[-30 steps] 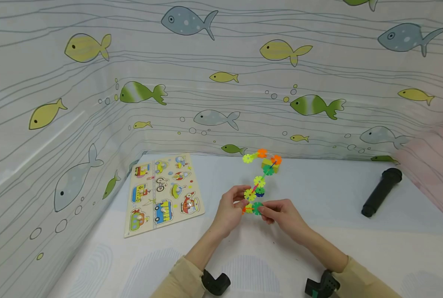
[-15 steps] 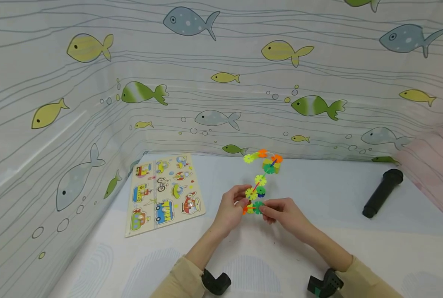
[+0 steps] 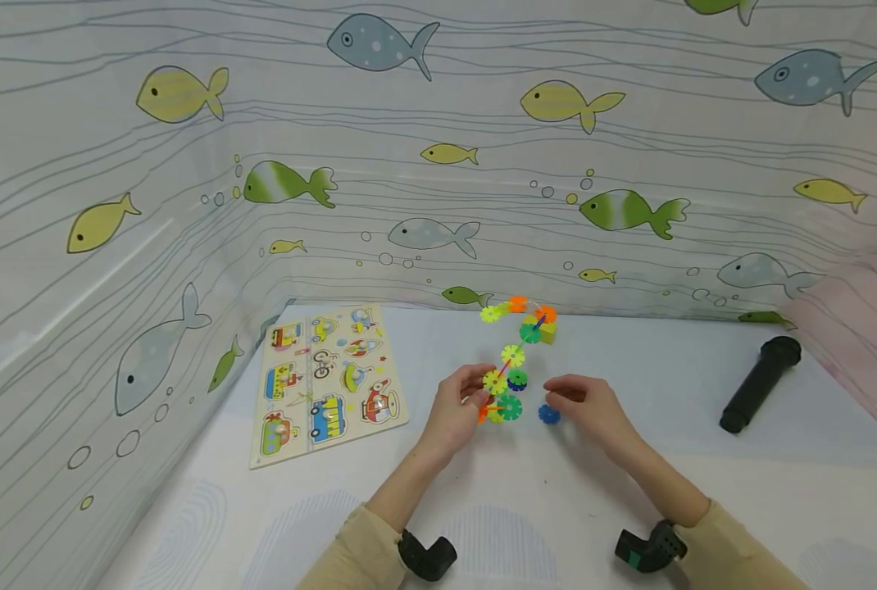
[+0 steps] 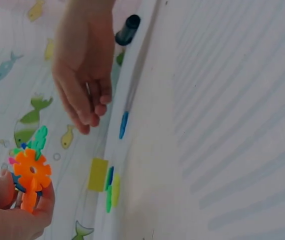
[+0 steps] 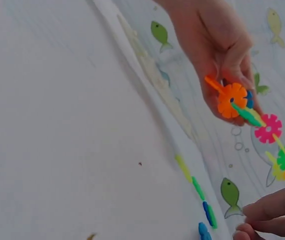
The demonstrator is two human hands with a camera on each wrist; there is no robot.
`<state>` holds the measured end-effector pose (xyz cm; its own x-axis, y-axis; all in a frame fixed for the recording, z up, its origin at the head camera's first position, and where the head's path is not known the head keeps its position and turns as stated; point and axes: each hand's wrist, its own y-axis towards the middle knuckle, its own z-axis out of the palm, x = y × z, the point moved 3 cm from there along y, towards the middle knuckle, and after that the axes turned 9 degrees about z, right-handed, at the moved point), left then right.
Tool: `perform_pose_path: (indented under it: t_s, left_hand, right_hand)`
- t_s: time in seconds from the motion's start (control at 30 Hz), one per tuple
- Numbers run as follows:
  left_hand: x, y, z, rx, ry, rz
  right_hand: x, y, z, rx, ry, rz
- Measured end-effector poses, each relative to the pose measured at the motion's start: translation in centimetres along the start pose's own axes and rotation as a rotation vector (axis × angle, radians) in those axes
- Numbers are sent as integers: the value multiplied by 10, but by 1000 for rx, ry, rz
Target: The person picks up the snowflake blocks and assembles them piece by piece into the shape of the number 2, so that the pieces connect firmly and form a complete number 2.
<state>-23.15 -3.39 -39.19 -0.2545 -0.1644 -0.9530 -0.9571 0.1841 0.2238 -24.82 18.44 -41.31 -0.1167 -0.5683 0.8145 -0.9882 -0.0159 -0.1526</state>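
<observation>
Between the pinching fingers of the left hand (image 3: 451, 411) sits the chain (image 3: 512, 356), best held steady, while below the loose, empty fingers of the right hand (image 3: 592, 407) lies a blue disc (image 3: 549, 415), best pinched by its rim.

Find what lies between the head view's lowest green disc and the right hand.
A blue disc: the head view shows it between the green disc and the right hand, which does not hold it.
</observation>
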Motion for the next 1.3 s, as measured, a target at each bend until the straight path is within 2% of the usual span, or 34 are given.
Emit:
perform_pose_path:
  t_s: [0.3,0.83,1.1,1.3]
  left_hand:
    - [2,1,1,-8,1,-14]
    - [2,0,1,-1,-8,-27]
    - [0,0,-1,0,-11,-30]
    - [-3,1,-4,-7,1,-24]
  right_hand:
    - [-12,5,4,4,-152,-44]
    - [-13,2,10,-6,-245,-80]
    - [-8,2,11,17,-231,-89]
    - [-2,1,13,70,-139,-132]
